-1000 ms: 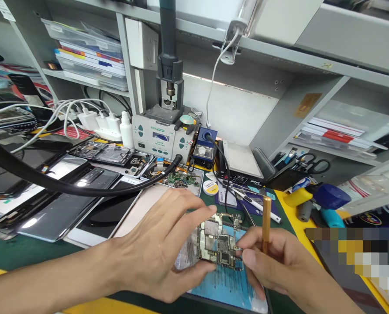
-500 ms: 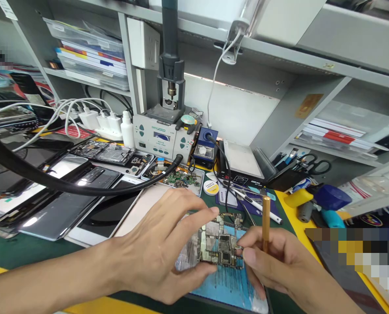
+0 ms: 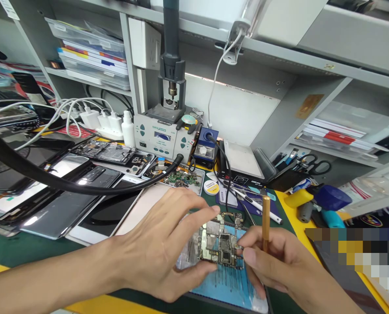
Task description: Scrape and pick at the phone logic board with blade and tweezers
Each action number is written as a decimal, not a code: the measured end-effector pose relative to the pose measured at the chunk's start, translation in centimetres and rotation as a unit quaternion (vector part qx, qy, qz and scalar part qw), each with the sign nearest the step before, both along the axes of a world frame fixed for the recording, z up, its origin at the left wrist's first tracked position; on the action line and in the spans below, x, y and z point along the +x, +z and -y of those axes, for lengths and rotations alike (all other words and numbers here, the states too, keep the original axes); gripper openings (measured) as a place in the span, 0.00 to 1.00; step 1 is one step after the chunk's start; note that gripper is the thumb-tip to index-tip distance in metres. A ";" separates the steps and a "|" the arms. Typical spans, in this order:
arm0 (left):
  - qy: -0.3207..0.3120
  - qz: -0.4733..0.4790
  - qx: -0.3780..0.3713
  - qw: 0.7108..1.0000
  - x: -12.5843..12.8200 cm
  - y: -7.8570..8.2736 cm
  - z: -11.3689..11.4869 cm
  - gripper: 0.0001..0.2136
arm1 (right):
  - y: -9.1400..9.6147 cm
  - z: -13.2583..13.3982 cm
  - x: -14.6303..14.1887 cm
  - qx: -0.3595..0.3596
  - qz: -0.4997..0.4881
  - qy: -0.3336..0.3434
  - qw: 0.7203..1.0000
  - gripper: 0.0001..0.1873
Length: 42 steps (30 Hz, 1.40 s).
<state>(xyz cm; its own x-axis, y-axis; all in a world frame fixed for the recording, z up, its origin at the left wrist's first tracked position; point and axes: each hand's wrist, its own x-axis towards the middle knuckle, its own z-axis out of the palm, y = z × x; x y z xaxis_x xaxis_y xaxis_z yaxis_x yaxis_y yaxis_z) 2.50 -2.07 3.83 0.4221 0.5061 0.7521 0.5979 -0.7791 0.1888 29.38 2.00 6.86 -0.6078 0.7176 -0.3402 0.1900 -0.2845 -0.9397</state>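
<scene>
My left hand (image 3: pixel 158 248) pinches a phone circuit board (image 3: pixel 221 242) between thumb and fingers, holding it tilted above a phone with a blue film (image 3: pixel 227 283) on its face. My right hand (image 3: pixel 276 264) is closed round a brass-coloured tool handle (image 3: pixel 266 222) that stands upright, and its fingertips touch the board's right edge. The tool's tip is hidden behind the fingers.
A hot-air station (image 3: pixel 163 137) with a thick black hose (image 3: pixel 50 181) stands at the back. Several opened phones (image 3: pixel 73 192) lie to the left. A tray of small boards (image 3: pixel 183 179), a solder tin (image 3: pixel 210 187), tweezers, scissors (image 3: pixel 315 165) and blue tools (image 3: pixel 328 198) sit behind and to the right.
The view has shifted very slightly. Both hands and the board stay almost where they were.
</scene>
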 end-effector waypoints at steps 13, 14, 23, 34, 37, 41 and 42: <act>-0.002 -0.004 -0.001 1.000 0.0 0.1 0.0 0.30 | 0.0 0.2 0.2 -0.002 0.009 -0.006 1.000 0.23; -0.002 -0.004 -0.002 1.000 0.0 0.1 0.0 0.30 | 0.0 0.2 0.1 -0.001 0.011 -0.005 1.000 0.23; -0.002 0.004 0.001 1.000 0.0 0.1 0.0 0.29 | 0.1 0.3 0.3 0.018 0.019 -0.002 1.000 0.24; 0.011 -0.002 -0.002 1.000 0.1 0.2 0.2 0.31 | 0.2 -0.1 -0.4 0.032 0.032 -0.016 0.999 0.26; 0.035 0.015 -0.007 0.999 0.2 0.1 0.3 0.30 | 0.1 -0.1 -0.7 0.021 0.024 -0.046 0.998 0.25; 0.074 0.028 -0.019 0.997 0.4 0.0 0.4 0.32 | -0.2 -0.2 -1.1 0.034 0.014 -0.093 0.995 0.25; 0.085 0.030 -0.024 0.996 0.5 -0.1 0.4 0.33 | -0.3 -0.2 -1.2 0.041 0.012 -0.102 0.994 0.25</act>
